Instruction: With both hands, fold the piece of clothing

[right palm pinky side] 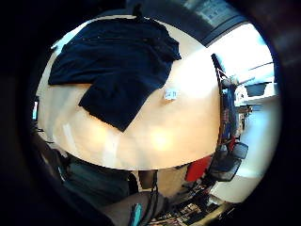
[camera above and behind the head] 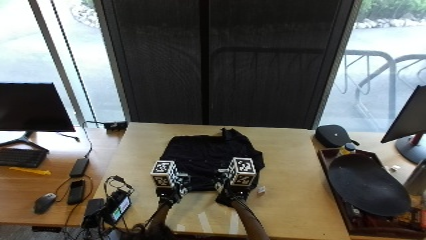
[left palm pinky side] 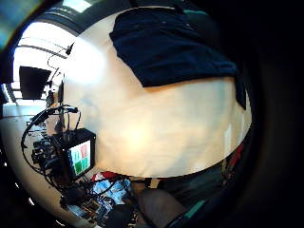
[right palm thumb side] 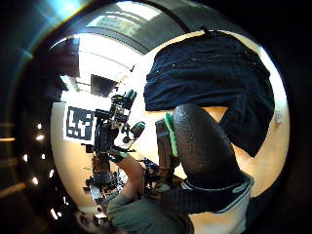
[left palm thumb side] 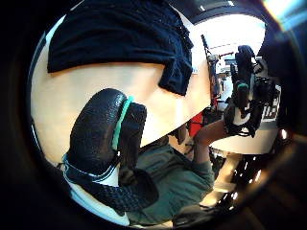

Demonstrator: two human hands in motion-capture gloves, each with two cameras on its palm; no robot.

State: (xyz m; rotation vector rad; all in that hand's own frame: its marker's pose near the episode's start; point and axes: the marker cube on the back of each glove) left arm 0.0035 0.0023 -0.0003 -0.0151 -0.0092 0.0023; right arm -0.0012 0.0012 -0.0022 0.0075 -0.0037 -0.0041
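A black piece of clothing (camera above and behind the head: 212, 156) lies spread flat at the middle of the light wooden table (camera above and behind the head: 293, 175), a little above the centre of the outside view, with one short sleeve reaching toward the lower right. The left hand (camera above and behind the head: 169, 192) and the right hand (camera above and behind the head: 228, 193) are raised side by side over the garment's near edge, just below it in the frame, and neither touches the cloth. In the palm views each thumb stands straight and nothing lies in either palm, so both grips are apart and empty. A small white tag (camera above and behind the head: 261, 190) sits on the table just right of the right hand. A dark oval tray (camera above and behind the head: 368, 185) rests at the right side of the frame.
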